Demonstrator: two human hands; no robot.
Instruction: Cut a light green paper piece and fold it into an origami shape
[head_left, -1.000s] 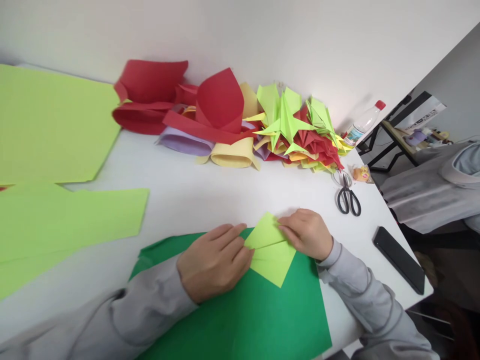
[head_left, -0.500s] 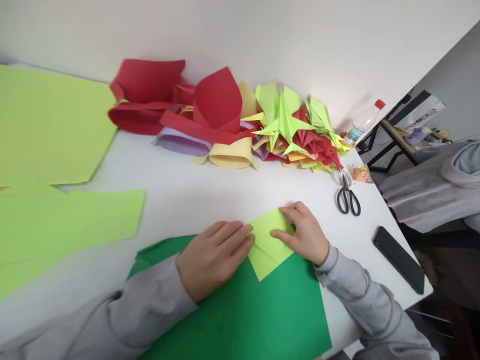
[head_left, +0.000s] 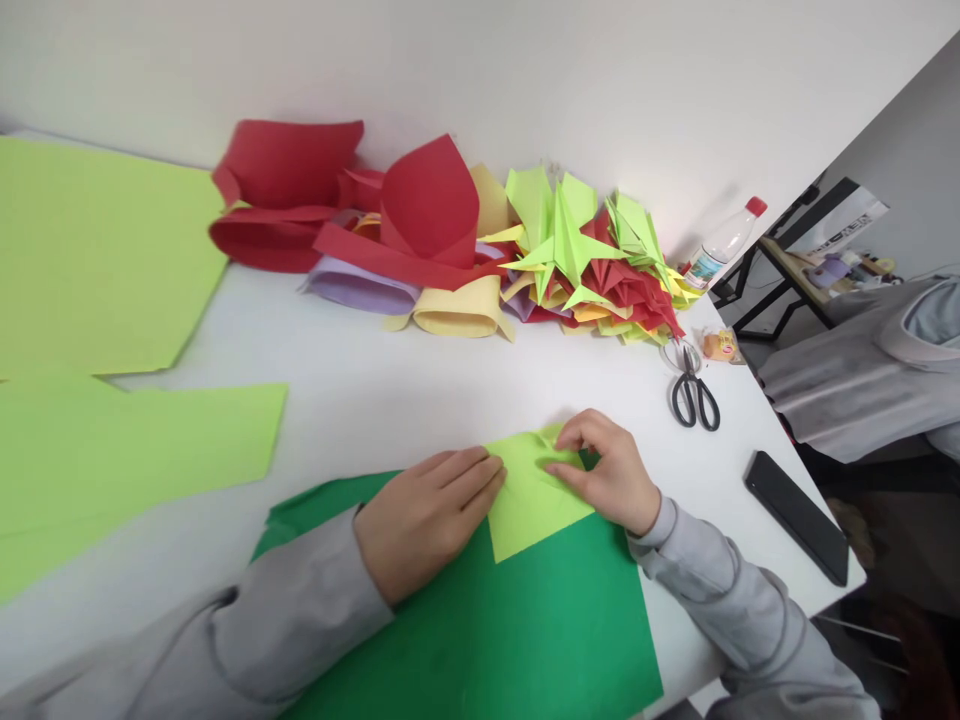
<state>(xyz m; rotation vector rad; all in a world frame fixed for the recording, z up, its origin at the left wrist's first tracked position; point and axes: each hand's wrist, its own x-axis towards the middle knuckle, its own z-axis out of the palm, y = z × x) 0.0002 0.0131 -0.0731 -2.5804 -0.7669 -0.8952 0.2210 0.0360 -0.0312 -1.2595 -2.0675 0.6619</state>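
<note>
A small light green folded paper [head_left: 529, 495] lies on a dark green sheet [head_left: 525, 620] at the table's near edge. My left hand [head_left: 424, 520] rests on the dark green sheet with its fingers stretched flat, the fingertips pressing the left edge of the small paper. My right hand [head_left: 607, 470] is at the paper's upper right corner, thumb and fingers pinched on its edge. Both arms wear grey sleeves.
Large light green sheets [head_left: 97, 300] lie at the left. A heap of red, yellow and lilac paper [head_left: 390, 235] and folded paper figures [head_left: 592, 255] lines the wall. Black scissors [head_left: 694, 395], a phone [head_left: 799, 515] and a bottle [head_left: 720, 245] are at the right. Another person's grey sleeve [head_left: 862, 380] is beyond the table.
The small paper has been turned and opened flatter; its lower corner shifted left. My right hand moved from the paper's right side to its upper right corner. My left hand barely moved.
</note>
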